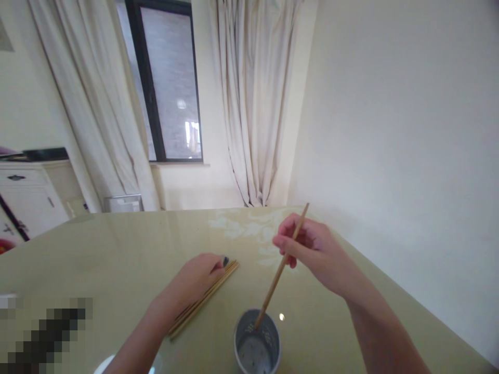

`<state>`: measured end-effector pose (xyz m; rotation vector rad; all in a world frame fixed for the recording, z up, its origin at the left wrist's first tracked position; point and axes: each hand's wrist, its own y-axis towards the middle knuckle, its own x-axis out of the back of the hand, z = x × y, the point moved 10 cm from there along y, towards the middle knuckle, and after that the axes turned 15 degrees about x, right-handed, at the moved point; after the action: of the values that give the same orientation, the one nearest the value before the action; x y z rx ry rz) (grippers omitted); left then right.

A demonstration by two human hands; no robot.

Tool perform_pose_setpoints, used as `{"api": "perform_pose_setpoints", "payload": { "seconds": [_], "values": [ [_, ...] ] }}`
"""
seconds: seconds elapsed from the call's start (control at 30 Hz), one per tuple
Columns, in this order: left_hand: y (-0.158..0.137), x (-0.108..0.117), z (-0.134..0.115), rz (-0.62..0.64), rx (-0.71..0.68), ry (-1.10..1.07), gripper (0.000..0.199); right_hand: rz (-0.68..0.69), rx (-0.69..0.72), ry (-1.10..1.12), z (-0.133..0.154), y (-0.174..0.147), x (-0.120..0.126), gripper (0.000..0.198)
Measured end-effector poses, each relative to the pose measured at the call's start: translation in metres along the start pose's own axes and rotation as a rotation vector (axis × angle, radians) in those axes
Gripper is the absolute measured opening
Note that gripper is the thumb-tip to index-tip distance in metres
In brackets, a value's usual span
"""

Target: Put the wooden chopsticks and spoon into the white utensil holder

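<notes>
We note the right hand [312, 249] pinching one chopstick [281, 267], tilted, tip inside the metal holder [257, 345] at lower centre; left hand [197, 283] presses the bundle [206, 298].

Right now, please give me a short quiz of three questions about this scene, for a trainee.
1. True or false: the right hand holds one chopstick.
2. Where is that chopstick's lower tip? A) on the table B) inside the metal cup C) in the air
3. What lies under the left hand?

Key: 1 true. 2 B. 3 A bundle of chopsticks, flat on the table.
</notes>
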<state>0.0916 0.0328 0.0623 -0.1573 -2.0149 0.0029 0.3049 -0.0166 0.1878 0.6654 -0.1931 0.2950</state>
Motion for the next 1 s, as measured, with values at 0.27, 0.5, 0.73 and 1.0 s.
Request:
{"api": "perform_pose_setpoints", "payload": {
  "seconds": [0.27, 0.5, 0.73, 1.0],
  "values": [
    [0.011, -0.044, 0.047, 0.101, 0.154, 0.262, 0.014, 0.423, -0.225, -0.107, -0.043, -0.015, -0.068, 0.033],
    [0.009, -0.055, 0.039, 0.162, 0.116, 0.239, 0.013, 0.481, -0.291, -0.107, -0.068, -0.02, -0.085, 0.035],
    [-0.002, 0.002, 0.012, 0.1, -0.017, -0.153, 0.024, 0.245, -0.111, -0.267, -0.045, 0.001, -0.05, 0.043],
    [-0.062, 0.059, -0.067, 0.064, -0.26, -0.668, 0.021, -0.132, 0.137, 0.015, -0.001, 0.006, -0.034, 0.033]
  ]
}}
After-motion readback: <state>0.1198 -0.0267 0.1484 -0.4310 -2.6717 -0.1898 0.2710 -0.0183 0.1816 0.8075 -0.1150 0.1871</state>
